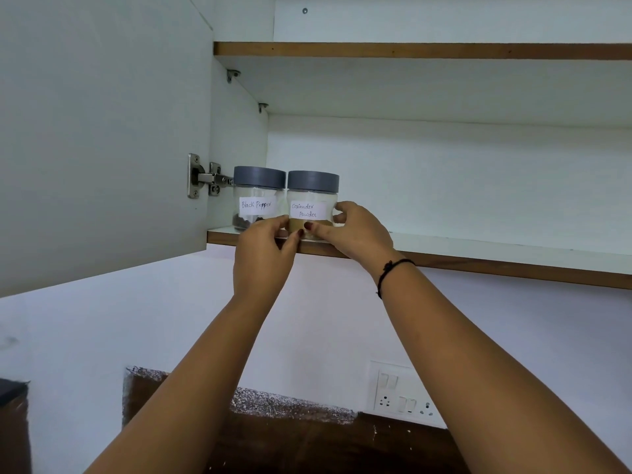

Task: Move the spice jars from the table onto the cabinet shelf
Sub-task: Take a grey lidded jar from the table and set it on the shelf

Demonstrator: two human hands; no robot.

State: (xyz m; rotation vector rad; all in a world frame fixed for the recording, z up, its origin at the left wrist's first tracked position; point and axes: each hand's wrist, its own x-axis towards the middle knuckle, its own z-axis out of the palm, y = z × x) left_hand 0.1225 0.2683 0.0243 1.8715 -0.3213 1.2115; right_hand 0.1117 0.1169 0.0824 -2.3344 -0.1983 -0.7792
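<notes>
Two clear spice jars with grey lids stand side by side at the left end of the lower cabinet shelf (pixel 478 249). The left jar (pixel 259 196) is labelled black pepper. The right jar (pixel 313 200), labelled coriander powder, holds tan powder. My left hand (pixel 265 254) pinches the coriander jar's lower left side. My right hand (pixel 357 230) grips its right side, thumb across the front. Both arms reach up from below. The table is out of view.
The open cabinet door (pixel 102 131) hangs at the left on a metal hinge (pixel 205 177). An upper shelf (pixel 410 50) runs above. The lower shelf stretches bare to the right. A wall switch and socket plate (pixel 403 393) sits low on the right.
</notes>
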